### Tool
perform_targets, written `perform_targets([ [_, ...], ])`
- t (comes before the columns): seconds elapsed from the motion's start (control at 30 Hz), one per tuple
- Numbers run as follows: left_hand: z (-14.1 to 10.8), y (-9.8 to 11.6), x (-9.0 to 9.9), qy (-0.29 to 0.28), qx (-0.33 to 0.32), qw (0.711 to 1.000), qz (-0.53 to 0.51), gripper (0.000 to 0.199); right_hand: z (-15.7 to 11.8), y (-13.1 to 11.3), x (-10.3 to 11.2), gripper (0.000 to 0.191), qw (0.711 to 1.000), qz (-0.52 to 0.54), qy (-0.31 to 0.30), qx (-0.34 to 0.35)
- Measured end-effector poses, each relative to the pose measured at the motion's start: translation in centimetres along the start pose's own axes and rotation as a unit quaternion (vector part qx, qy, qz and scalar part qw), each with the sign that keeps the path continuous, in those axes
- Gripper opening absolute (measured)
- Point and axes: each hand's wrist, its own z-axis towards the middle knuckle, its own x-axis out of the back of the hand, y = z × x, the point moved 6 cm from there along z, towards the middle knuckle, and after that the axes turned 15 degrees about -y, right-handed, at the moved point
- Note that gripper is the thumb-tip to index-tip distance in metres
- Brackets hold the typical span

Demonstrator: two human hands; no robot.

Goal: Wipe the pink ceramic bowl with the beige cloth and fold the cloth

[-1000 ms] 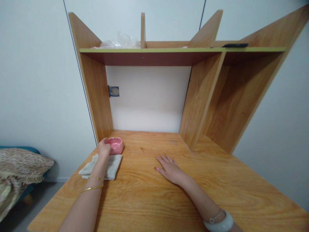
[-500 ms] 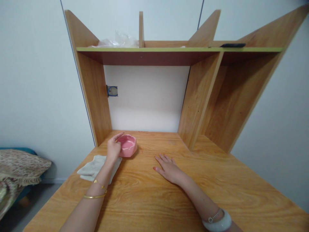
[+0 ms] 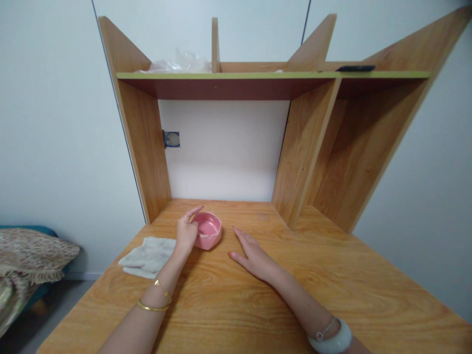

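My left hand (image 3: 187,231) grips the left side of a pink ashtray (image 3: 208,238), the thumb over the rim and the index finger stretched along its far side. The ashtray is faceted, with notches in its rim, and stands upright at the desktop; whether its base touches the wood is hard to tell. To its right is my right hand (image 3: 254,255), open, thumb apart from the fingers, which point towards the ashtray without touching it. A pale grey cloth (image 3: 147,256) lies crumpled on the desk, partly behind my left forearm.
The wooden desktop (image 3: 236,305) runs back to a shelf unit with an upright divider (image 3: 304,152). On its upper shelf lie a clear plastic bag (image 3: 180,63) and a dark flat object (image 3: 356,69). An open socket box (image 3: 171,139) shows in the wall.
My left hand has moved the ashtray to the right and a little nearer to me. My right hand has turned onto its edge, its fingers closer together and shifted slightly left.
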Motion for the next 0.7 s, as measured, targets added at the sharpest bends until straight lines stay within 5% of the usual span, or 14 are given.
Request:
perform_targets([
  [0.23, -0.5, 0.7, -0.7, -0.010, -0.013, 1.000, -0.003, 0.054, 0.1, -1.5, -0.2, 0.068, 0.996, 0.002, 0.012, 0.087],
  [0.7, -0.9, 1.0, -2.2, -0.038, -0.019, 0.999, 0.008, 0.054, 0.1, -2.4, -0.4, 0.060, 0.995, 0.008, -0.004, 0.094],
])
